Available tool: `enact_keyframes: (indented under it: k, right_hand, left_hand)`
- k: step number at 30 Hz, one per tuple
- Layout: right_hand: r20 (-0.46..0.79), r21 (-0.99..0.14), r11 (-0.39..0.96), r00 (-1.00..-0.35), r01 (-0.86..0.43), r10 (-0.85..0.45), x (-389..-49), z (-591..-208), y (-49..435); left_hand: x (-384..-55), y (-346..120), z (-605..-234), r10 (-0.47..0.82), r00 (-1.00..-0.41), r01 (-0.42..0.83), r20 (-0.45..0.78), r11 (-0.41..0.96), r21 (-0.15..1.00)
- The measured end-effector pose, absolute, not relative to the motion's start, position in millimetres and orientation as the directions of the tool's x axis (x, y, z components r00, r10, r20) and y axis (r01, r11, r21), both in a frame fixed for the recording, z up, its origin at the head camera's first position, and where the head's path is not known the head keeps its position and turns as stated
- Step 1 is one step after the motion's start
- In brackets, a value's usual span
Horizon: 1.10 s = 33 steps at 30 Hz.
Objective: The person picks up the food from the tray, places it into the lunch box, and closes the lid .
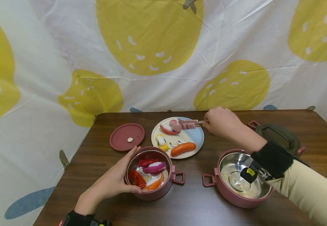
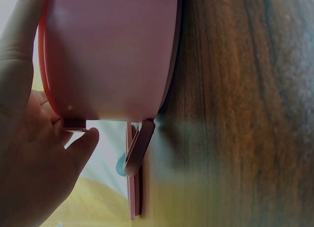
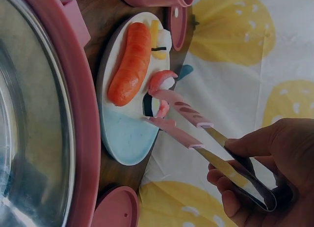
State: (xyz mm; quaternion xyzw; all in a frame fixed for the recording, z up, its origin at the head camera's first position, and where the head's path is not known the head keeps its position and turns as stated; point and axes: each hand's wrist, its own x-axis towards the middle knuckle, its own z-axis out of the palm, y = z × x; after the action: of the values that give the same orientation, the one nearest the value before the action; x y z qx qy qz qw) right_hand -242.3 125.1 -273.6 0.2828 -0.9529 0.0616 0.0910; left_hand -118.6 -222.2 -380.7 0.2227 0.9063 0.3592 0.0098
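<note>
My left hand (image 1: 116, 180) grips the left side of a small pink pot (image 1: 159, 196), with the thumb along its near rim. Inside lie toy sushi pieces, among them a magenta one (image 1: 154, 168) and an orange one (image 1: 155, 183). In my right hand (image 1: 221, 122) are pink-tipped metal tongs (image 3: 228, 170), reaching over a plate (image 3: 128, 141). The tong tips stand at either side of a toy sushi roll (image 3: 156, 105) with a black band. Also on the plate are a toy sausage (image 3: 131, 65), a red-topped sushi (image 3: 164, 81) and a yellow egg sushi (image 1: 161, 142).
A second pink pot (image 1: 242, 201) with a shiny steel inside stands at the right, under my right forearm. A round pink lid (image 1: 121, 138) lies left of the plate. At the back right is a dark lid (image 1: 277, 136) with pink handles. A patterned cloth (image 1: 163, 91) hangs behind the table.
</note>
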Motion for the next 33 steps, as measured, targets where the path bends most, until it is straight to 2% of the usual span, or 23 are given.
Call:
enact_keyframes:
  k: [17,22,27,33]
  right_hand:
    - [0.139,-0.144,0.804,-0.817,-0.576,-0.560,-241.2,-272.7,136.2]
    - [0.175,-0.081,0.821,-0.819,-0.565,-0.546,-241.3,-278.4,132.8]
    - [0.280,0.021,0.814,-0.779,-0.580,-0.562,-240.7,-286.2,131.7]
    - [0.339,0.042,0.801,-0.745,-0.598,-0.574,-238.1,-288.4,134.2]
  left_hand:
    - [-118.5,-221.2,-380.3,0.410,-0.901,0.394,0.138,0.643,0.657]
    - [-117.9,-221.3,-379.5,0.410,-0.900,0.397,0.144,0.641,0.657]
    - [-118.1,-220.9,-379.6,0.406,-0.903,0.390,0.136,0.648,0.655]
    - [-118.3,-221.0,-380.3,0.409,-0.901,0.398,0.145,0.646,0.651]
